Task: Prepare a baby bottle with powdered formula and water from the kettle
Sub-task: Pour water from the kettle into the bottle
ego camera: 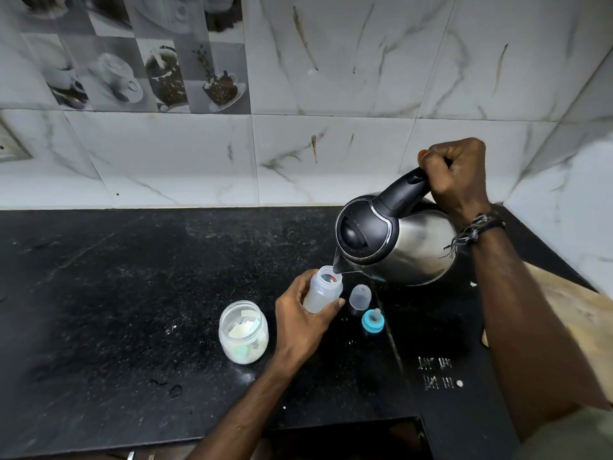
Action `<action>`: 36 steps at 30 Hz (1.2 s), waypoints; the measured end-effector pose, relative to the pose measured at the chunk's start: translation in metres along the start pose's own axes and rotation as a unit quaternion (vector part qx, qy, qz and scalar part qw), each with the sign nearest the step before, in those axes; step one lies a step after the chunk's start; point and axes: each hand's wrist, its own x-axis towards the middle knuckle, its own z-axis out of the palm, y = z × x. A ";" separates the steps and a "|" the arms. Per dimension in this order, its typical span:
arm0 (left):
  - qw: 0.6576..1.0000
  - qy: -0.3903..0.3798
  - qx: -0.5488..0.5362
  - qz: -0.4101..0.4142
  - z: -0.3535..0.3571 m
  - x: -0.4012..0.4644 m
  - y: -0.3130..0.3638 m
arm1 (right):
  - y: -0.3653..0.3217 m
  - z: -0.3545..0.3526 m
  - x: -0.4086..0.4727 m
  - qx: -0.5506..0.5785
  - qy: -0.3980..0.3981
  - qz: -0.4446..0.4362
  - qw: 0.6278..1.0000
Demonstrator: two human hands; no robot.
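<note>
I have just one camera, worn on the person's head. It looks forward and down at the black tabletop [116,293] from close above. The left hand [303,322] sits near the middle of my view, the right hand [456,175] higher and to its right. Behind both hands stands the tiled wall [331,94].

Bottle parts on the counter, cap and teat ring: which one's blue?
The teat ring, blue, nearest the camera. The clear dome cap stands just behind it, beside the bottle in the left hand.
</note>
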 end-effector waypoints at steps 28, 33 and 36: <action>0.999 -0.036 -0.030 -0.013 -0.035 0.011 -0.018 | 0.018 0.040 -0.064 0.054 0.322 0.218 0.920; 0.999 -0.032 -0.026 -0.025 -0.027 0.013 -0.021 | 0.031 0.047 -0.051 0.064 0.344 0.249 0.903; 0.999 -0.018 -0.017 -0.032 -0.017 0.019 -0.023 | 0.047 0.056 -0.036 0.076 0.334 0.275 0.898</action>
